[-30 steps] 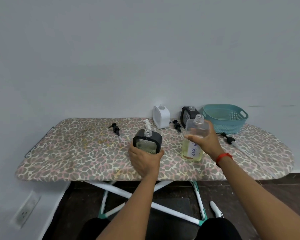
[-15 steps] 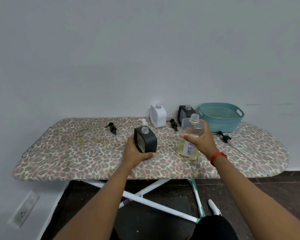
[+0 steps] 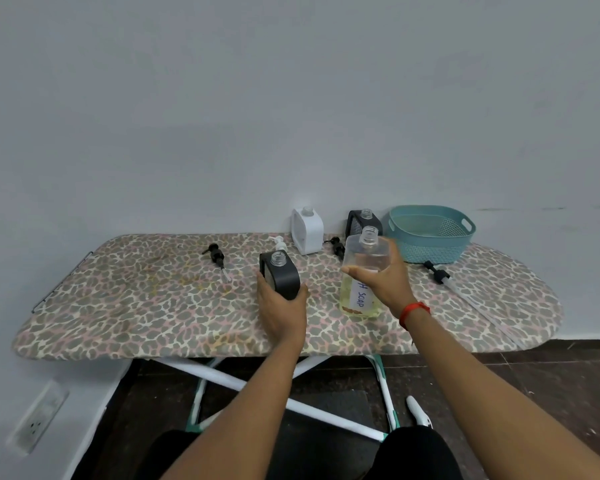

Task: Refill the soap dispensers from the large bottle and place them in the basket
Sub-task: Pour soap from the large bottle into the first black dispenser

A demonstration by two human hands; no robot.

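Teal plastic up first: the basket (image 3: pixel 430 252) sits at the far right of the leopard-print ironing board (image 3: pixel 153 306), and everything is placed from it. Well to the basket's left and nearer the camera, the left hand (image 3: pixel 281 315) wraps its fingers round the lower end of an uncapped black dispenser (image 3: pixel 283 278), neck up. Just in front of the basket and a shade left, the right hand (image 3: pixel 387 284) clasps the large bottle (image 3: pixel 359 301), fingers curled round its shoulder. The bottle is upright with its cap off and yellow soap low inside.

Close on the basket's left stands a second black dispenser (image 3: pixel 361 221), with a white dispenser (image 3: pixel 307 232) further left, both open-necked. A long pump (image 3: pixel 437 271) lies right in front of the basket. Leftward lie a small black pump (image 3: pixel 336 245), a white pump (image 3: pixel 279 242) and a far black pump (image 3: pixel 217 254).
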